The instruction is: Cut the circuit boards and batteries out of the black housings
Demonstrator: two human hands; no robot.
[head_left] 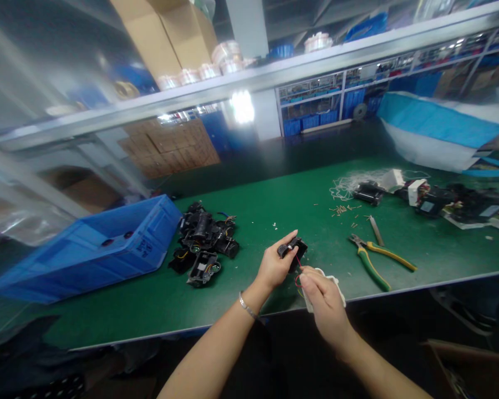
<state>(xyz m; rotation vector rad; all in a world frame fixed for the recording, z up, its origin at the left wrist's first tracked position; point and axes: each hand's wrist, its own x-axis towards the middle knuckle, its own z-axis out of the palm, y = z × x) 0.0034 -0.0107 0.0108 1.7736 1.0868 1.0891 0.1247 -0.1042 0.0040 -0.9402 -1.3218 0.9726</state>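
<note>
My left hand (274, 266) is closed around a small black plastic part (293, 249) with a thin red wire trailing from it, held just above the green mat (274, 210). My right hand (322, 299) is closed on a white plastic piece (332, 282) right beside it, its fingertips at the red wire. Both hands hover near the table's front edge. A pile of similar black parts (205, 238) lies to the left of my left hand.
A blue plastic crate (91, 249) lies tilted at the left. Green-and-yellow pliers (374, 257) and a small blade (375, 230) rest to the right. More black and white parts (441, 199), loose string and small bits lie at the far right. Shelving stands behind.
</note>
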